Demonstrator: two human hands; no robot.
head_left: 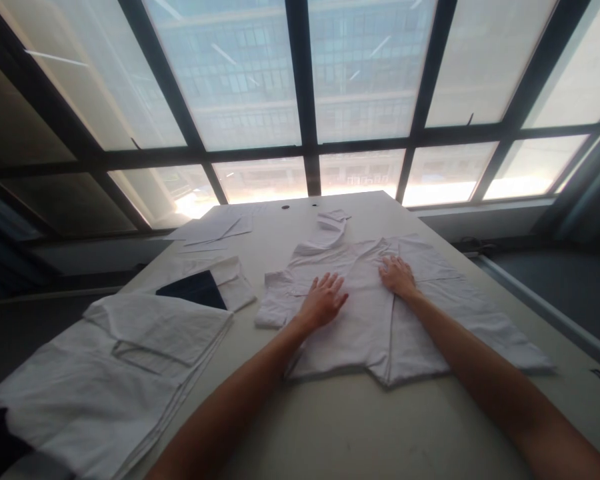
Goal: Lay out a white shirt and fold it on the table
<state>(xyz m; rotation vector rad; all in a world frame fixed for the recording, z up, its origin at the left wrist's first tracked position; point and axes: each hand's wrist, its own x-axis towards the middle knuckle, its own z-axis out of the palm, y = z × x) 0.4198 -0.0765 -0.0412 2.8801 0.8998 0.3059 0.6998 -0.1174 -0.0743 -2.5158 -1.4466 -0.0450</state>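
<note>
A white garment, which looks like a shirt [350, 333], lies spread on the white table [300, 427], partly folded, with one sleeve-like strip [325, 233] reaching toward the far side. My left hand [325, 300] rests flat on its left part, fingers stretched out. On the upper middle of the cloth, near a fold line, lies my right hand [397, 275], palm down with the fingers extended. Neither hand grips the fabric. The cloth beneath both palms is hidden.
To the left lies a folded white cloth [145, 333] that hangs past the table's near left edge. Behind it are a dark blue flat piece [193, 290] and another white cloth [235, 283]. Paper sheets [207, 227] lie at the far left, before tall windows [250, 80].
</note>
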